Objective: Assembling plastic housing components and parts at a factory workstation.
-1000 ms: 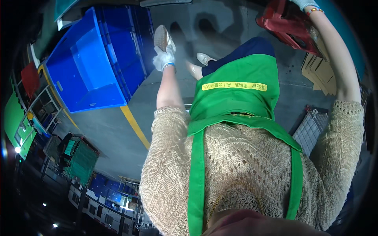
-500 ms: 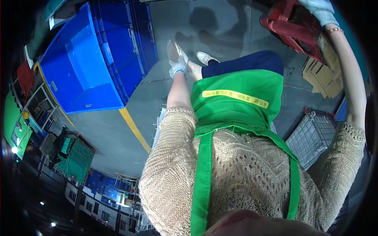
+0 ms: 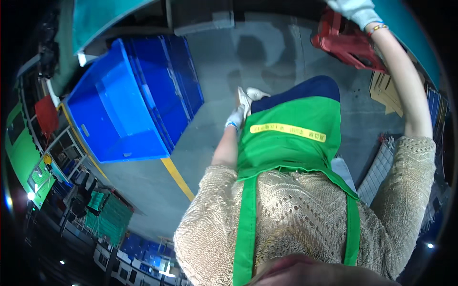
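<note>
My left hand (image 3: 234,117), in a white glove, is closed at the heel end of a pale shoe (image 3: 244,103) on one raised foot. The shoe's sole is partly turned to view, and the other pale shoe (image 3: 257,94) shows just beyond it. At the upper right my gloved right hand (image 3: 354,11) reaches out above a red plastic piece (image 3: 339,44) that looks like a stool or chair. Its fingers look stretched out, partly cut off by the picture's edge; what they rest on is hidden. I wear a green apron (image 3: 291,114).
A large blue plastic bin (image 3: 114,105) stands to the left beside a yellow floor line (image 3: 177,178). Flattened cardboard (image 3: 385,93) and a wire cage (image 3: 378,171) are on the right. A teal surface (image 3: 420,40) edges the upper right.
My left hand and the shoe it grips have come closer to my body, beside the other foot. My right hand has shifted left. The view has tilted, moving the blue bin lower.
</note>
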Motion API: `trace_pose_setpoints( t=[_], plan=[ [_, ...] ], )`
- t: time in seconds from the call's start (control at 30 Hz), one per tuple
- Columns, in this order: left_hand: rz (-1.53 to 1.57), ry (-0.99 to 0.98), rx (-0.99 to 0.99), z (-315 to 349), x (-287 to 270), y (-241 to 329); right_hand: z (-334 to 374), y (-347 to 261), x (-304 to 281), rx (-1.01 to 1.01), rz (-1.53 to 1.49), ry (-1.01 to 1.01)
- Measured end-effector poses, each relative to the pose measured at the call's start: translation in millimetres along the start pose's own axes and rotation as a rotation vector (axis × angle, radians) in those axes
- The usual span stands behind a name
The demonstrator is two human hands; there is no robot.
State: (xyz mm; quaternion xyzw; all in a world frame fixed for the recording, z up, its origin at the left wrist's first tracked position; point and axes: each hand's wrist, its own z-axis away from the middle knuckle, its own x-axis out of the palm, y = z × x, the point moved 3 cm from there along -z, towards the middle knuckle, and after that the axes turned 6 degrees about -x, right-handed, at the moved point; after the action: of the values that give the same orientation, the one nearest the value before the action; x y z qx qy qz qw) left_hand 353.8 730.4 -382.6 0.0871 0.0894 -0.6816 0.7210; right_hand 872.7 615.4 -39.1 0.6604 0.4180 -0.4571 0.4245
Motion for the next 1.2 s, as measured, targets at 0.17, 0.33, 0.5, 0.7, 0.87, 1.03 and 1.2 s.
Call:
trace_pose_setpoints(
  t=[0.17, 0.33, 0.5, 0.7, 0.87, 1.03, 1.2],
  plan=[
    [-0.753, -0.022, 0.510, 4.3, 5.9, 51.2, 20.0, 25.9, 15.7, 0.104, -0.013, -0.053],
    [-0.338, 0.061, 0.421, 105.2, -46.1, 103.9, 27.3, 6.4, 5.0, 0.081, -0.102, -0.029],
    [-0.246, 0.212, 0.876, 140.5, -94.8, 171.5, 25.1, 17.4, -2.6, 0.077, -0.140, -0.061],
    [0.237, 0.177, 0.992, 219.5, -152.1, 243.1, -0.6, 27.8, -29.4, 0.090, -0.283, 0.099],
    [0.192, 0.367, 1.018, 266.3, -231.1, 262.8, -101.2, -13.3, -41.0, 0.182, -0.398, 0.138],
    [0.288, 0.728, 1.056, 267.1, -321.7, 283.0, -180.0, -37.9, -40.4, 0.265, -0.387, -0.255],
    [0.480, 1.003, 0.890, 268.1, -431.5, 255.3, -192.8, -49.4, -21.3, 0.315, -0.319, -0.386]
  ],
)
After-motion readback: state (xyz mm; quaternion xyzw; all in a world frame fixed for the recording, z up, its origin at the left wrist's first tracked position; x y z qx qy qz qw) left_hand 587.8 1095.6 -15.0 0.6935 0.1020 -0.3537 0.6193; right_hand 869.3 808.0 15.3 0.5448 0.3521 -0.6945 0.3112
